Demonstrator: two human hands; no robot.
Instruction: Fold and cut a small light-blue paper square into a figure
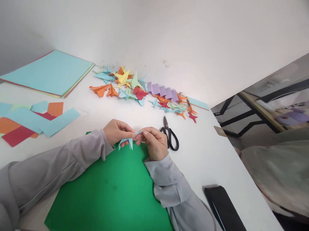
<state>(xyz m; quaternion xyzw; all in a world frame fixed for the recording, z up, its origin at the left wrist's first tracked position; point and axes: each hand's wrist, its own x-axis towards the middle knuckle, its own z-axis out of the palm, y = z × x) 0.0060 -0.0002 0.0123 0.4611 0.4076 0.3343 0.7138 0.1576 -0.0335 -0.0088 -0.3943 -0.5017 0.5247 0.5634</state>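
A small light-blue folded paper figure (129, 142) with pointed ends is held up between my two hands, over the far edge of a green mat (113, 189). My left hand (118, 132) pinches its body from the left, thumb on top. At the right, my right hand (154, 141) grips a narrow tip of the same paper between thumb and fingers. Part of the figure is hidden by the fingers. Just beyond my right hand lie black-handled scissors (170, 134), their blades pointing away from me.
Folded paper pieces in many colours (135, 86) are heaped along the wall. A stack of coloured sheets (49, 70) lies at the back left, with cut paper pieces (31, 120) in front. A black, flat, elongated object (227, 214) rests near the table's right edge.
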